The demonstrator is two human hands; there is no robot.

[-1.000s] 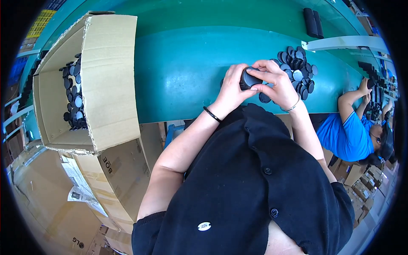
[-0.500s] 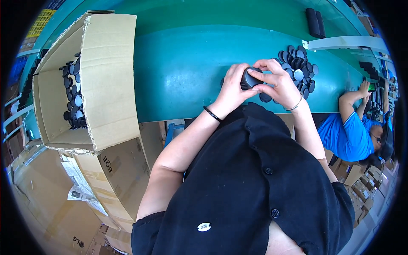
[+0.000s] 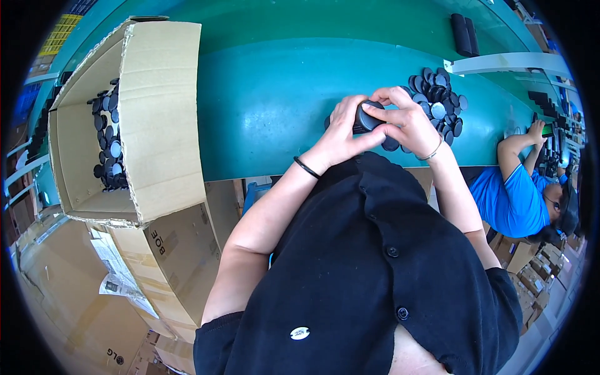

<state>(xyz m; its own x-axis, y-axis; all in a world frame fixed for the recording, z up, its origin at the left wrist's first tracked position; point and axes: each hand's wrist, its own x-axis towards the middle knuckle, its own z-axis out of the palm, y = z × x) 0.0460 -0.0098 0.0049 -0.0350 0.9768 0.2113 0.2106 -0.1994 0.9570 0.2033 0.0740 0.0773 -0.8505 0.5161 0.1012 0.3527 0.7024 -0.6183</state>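
Observation:
Above the green tabletop I hold a round black cap [image 3: 368, 119] with a ribbed-looking edge between both hands. My left hand [image 3: 339, 130] is closed around its left side, and most of those fingers are hidden behind it. My right hand [image 3: 409, 125] grips it from the right, thumb and fingers on its face and edge. Just beyond my right hand lies a heap of flat black discs [image 3: 437, 94], some with paler grey faces. One loose disc [image 3: 390, 144] rests below my right hand, and another dark round piece shows partly behind my left hand.
An open cardboard box [image 3: 161, 119] on the left holds several black discs [image 3: 114, 149]. Stacked cartons [image 3: 181, 262] stand below it. A white metal bar [image 3: 500, 63] crosses at the right. Two dark cylinders [image 3: 464, 34] lie at the back. A co-worker in blue [image 3: 509, 200] works at far right.
Both hands stay on the cap, which has turned slightly. My left thumb and wrist have shifted a little, bringing my two thumbs nearer each other below it.

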